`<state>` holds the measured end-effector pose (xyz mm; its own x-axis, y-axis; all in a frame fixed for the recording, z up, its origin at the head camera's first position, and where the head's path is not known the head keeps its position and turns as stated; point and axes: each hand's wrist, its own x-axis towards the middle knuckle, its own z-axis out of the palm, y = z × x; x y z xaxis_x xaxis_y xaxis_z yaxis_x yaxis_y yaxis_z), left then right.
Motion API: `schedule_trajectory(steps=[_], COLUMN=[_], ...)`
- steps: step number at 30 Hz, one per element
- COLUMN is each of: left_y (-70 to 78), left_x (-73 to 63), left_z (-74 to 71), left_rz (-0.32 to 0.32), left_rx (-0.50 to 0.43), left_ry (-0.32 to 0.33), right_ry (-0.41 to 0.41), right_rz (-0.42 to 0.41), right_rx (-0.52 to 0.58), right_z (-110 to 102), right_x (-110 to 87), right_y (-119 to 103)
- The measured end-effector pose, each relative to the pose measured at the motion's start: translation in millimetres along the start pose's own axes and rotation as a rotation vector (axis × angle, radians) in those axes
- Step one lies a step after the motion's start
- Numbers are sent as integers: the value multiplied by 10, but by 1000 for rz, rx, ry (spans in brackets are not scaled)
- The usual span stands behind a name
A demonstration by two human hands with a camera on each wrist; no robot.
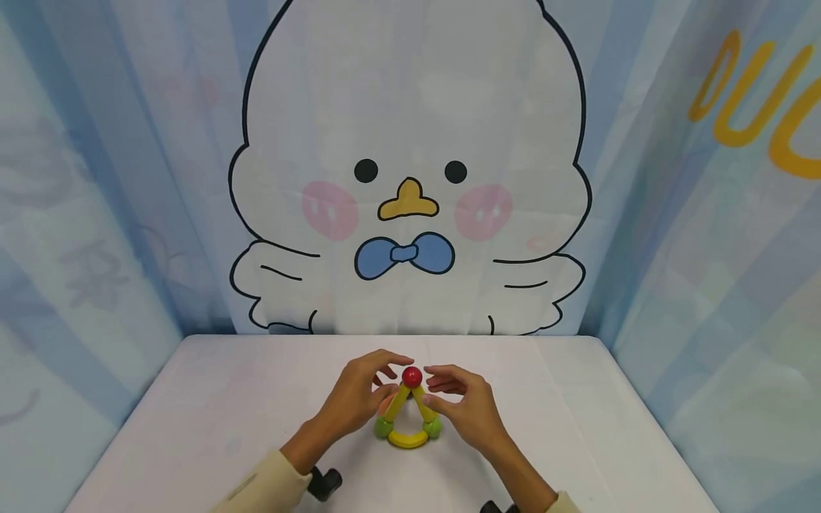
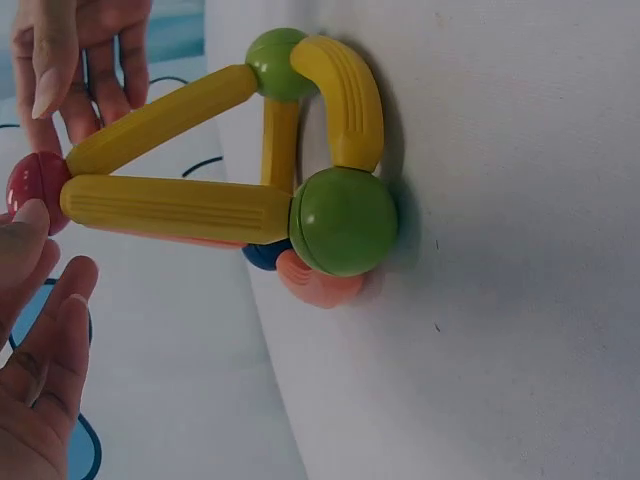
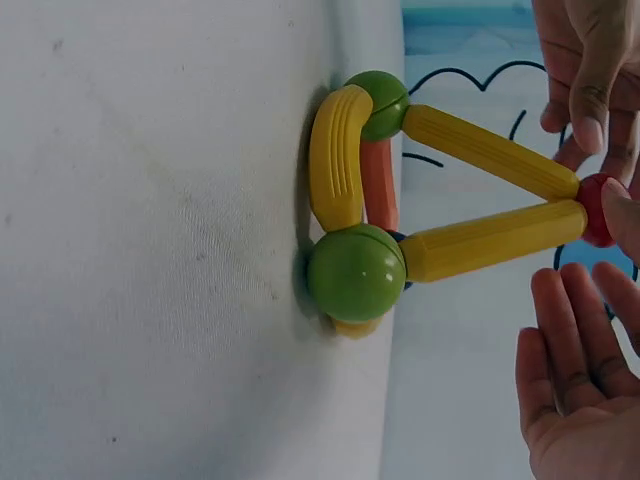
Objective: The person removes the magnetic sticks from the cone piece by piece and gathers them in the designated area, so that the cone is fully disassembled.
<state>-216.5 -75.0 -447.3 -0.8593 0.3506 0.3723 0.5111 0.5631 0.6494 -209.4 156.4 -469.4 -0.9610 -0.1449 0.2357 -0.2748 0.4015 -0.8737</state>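
A small pyramid-like frame of magnetic building rods and balls stands on the white table. Its top is a red ball [image 1: 412,377], from which yellow straight rods [image 2: 180,208] slope down to two green balls [image 3: 357,272]. A curved yellow rod [image 1: 408,440] joins the green balls at the front. Behind them, partly hidden, are a dark blue ball [image 2: 262,255] and orange rods [image 3: 378,185]. My left hand [image 1: 355,390] hovers left of the red ball, fingers loosely bent. On the other side is my right hand [image 1: 473,407], fingers extended. The head view shows small gaps beside the ball.
The white table [image 1: 256,370] ends at a curtain [image 1: 410,306] printed with a cartoon bird. More curtains hang at both sides. Black wrist camera mounts [image 1: 325,484] sit below the hands, near the beige sleeves [image 1: 266,488].
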Motion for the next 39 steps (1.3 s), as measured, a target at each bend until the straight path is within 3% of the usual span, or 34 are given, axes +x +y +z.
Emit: schedule_trajectory(steps=[7, 13, 21, 28, 33, 39], left_y=[-1, -6, -6, -41, -63, -92], left_x=[71, 123, 179, 164, 133, 79], left_z=[22, 35, 50, 76, 117, 171], left_rz=[55, 123, 155, 171, 161, 75], left_rx=[-8, 99, 221, 217, 205, 125], left_ry=[-29, -38, -75, -42, -8, 54], right_ry=[-39, -43, -27, -35, -29, -29], right_rz=[9, 48, 62, 51, 39, 55], right_rx=[69, 96, 67, 36, 29, 32], right_z=[102, 166, 206, 202, 206, 216], right_x=[76, 112, 149, 150, 151, 155], right_y=[24, 8, 29, 21, 21, 26])
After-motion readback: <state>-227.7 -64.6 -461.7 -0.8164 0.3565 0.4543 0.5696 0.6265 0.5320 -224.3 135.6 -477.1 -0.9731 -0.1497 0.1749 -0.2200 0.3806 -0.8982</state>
